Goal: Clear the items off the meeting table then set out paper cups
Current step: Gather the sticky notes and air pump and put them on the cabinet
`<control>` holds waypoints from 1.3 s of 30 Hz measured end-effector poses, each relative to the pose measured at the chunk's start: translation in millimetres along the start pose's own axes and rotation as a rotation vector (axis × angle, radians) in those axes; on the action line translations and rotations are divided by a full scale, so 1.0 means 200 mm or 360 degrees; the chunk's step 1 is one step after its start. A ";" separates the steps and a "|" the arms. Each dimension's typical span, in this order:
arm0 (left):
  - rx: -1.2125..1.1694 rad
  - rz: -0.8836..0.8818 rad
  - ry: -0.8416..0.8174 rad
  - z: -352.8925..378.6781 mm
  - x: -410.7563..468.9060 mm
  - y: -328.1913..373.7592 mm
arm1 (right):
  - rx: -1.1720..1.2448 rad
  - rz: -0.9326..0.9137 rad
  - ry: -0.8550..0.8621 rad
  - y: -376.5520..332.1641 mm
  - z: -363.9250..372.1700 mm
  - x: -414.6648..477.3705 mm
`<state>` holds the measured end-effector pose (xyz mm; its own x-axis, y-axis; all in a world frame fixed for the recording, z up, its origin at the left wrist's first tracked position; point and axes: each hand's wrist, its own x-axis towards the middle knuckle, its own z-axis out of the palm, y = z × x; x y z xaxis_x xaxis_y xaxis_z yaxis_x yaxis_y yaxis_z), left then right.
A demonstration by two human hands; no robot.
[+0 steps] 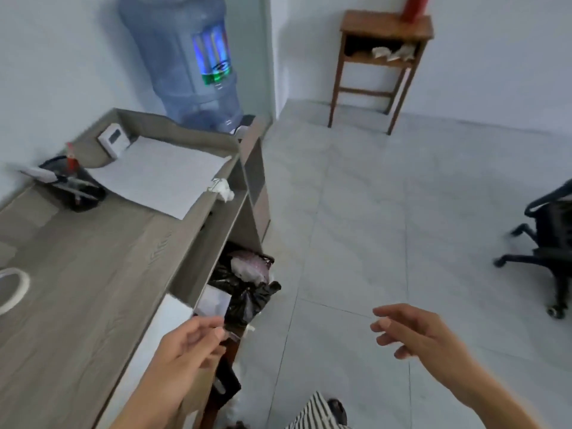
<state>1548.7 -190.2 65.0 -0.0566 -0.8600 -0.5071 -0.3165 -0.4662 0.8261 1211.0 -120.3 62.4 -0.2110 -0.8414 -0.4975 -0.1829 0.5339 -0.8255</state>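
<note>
Two hands hang by a gray desk and a pale tiled floor: the right hand is loose and empty, the left hand curls, too blurry to tell.

The table is grey with a wood grain, and the paper sheet white. The water bottle is see-through blue with a blue and green label. The bin bag and office chair are black, the wooden stand brown, the floor pale grey tile, and the fabric black-and-white striped.
</note>
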 end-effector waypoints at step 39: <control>0.0565 0.0527 -0.1049 3.24 2.36 2.51 | 0.0799 0.0239 0.1194 -0.15 -3.06 1.81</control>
<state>749.9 -697.0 81.8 -0.7097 -0.5918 -0.3822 -0.4605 -0.0209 0.8874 552.6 -390.0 71.1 -0.7995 -0.3977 -0.4502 0.2988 0.3869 -0.8724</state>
